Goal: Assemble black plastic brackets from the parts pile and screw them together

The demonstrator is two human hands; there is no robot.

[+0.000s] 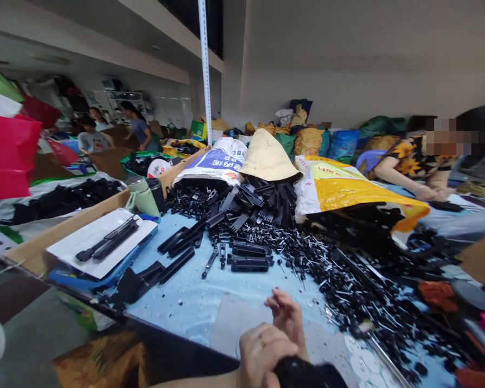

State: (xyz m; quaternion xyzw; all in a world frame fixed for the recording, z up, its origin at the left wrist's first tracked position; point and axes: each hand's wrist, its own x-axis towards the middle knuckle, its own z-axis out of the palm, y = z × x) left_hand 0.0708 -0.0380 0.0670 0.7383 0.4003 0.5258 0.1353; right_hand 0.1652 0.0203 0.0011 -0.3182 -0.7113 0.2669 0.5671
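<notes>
At the bottom edge, my left hand [261, 345], with a ring on one finger, is closed on a black object [305, 372]. That object is blurred and cut off by the frame, so its kind cannot be told. Just behind, my right hand [286, 315] is raised with its fingers bent and apart; nothing shows in them, and its lower part is hidden behind the left. Beyond the hands lie stacked black plastic parts [249, 263] and a small black linkage piece [210, 263] on the light blue table cover [178, 310].
Loose black parts and metal pins [339, 283] spread across the right side. Sacks, one yellow [347, 188] and one cream [269, 153], spill parts at the back. A green cup [141, 194] and a white board [76, 245] stand left. A co-worker [416, 167] sits at right.
</notes>
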